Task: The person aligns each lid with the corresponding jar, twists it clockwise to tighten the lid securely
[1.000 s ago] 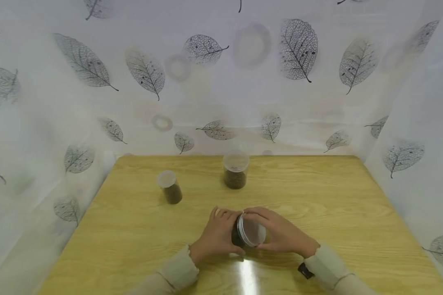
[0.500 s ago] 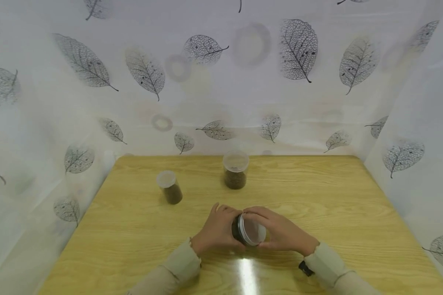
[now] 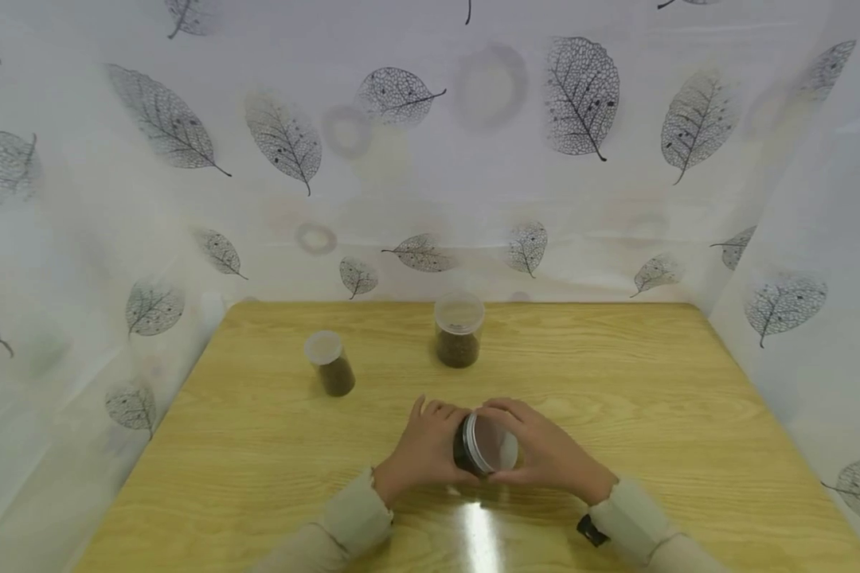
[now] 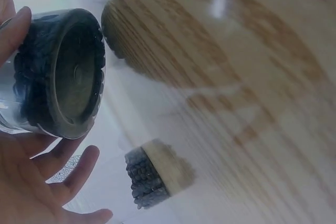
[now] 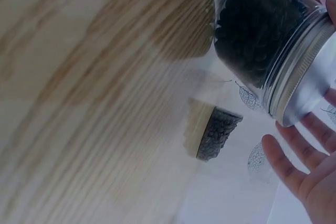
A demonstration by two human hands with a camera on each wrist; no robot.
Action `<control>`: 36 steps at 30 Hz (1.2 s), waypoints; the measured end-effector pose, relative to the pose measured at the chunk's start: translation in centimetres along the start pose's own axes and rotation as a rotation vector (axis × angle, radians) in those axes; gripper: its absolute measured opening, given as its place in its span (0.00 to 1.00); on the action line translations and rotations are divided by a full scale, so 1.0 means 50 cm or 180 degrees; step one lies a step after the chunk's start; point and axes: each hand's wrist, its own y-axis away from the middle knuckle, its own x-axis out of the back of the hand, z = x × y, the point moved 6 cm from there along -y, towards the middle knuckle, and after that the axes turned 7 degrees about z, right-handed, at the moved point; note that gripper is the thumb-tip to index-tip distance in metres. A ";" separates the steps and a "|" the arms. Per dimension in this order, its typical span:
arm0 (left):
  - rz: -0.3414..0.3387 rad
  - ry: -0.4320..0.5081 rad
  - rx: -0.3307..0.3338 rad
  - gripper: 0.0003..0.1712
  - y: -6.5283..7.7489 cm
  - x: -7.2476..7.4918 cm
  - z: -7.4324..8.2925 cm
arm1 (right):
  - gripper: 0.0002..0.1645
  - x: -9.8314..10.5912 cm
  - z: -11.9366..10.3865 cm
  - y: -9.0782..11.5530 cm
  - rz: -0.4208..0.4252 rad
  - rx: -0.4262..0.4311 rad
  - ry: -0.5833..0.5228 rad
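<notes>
A clear jar (image 5: 257, 30) filled with dark beans or similar pieces is tilted over the table, its silver-rimmed lid (image 3: 498, 447) facing right. My left hand (image 3: 424, 450) grips the jar's body from the left, thumb and fingers around it. On the other side my right hand (image 3: 555, 452) holds the lid by its rim between thumb and fingers. In the left wrist view the jar's base (image 4: 76, 74) faces the camera, and some of the left fingers (image 4: 81, 174) stand away from the glass. The lid looks seated on the jar.
Beyond the hands, a wide clear jar (image 3: 459, 342) with dark contents stands near the back edge of the wooden table (image 3: 616, 374). A narrower jar (image 3: 335, 372) with a pale lid stands to its left. Leaf-printed sheeting (image 3: 430, 183) surrounds the table's back and sides.
My left thumb has drawn in against the jar. The right fingers have shifted slightly on the lid's rim. The jar stays in nearly the same spot, and the other jars have not moved.
</notes>
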 end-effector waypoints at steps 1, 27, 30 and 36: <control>0.0016 -0.0040 0.0002 0.54 0.001 0.002 0.001 | 0.52 -0.002 0.001 0.001 0.0033 -0.0027 0.0035; 0.0297 -0.0462 -0.0196 0.55 0.004 0.015 0.021 | 0.63 0.021 0.004 0.011 -0.0344 -0.0190 0.0380; 0.0354 -0.0477 -0.0232 0.55 0.003 0.015 0.020 | 0.62 0.024 0.004 0.014 -0.0360 -0.0078 0.0431; 0.0413 -0.0463 -0.0266 0.55 0.001 0.017 0.022 | 0.60 0.025 0.003 0.015 -0.0278 0.0074 0.0533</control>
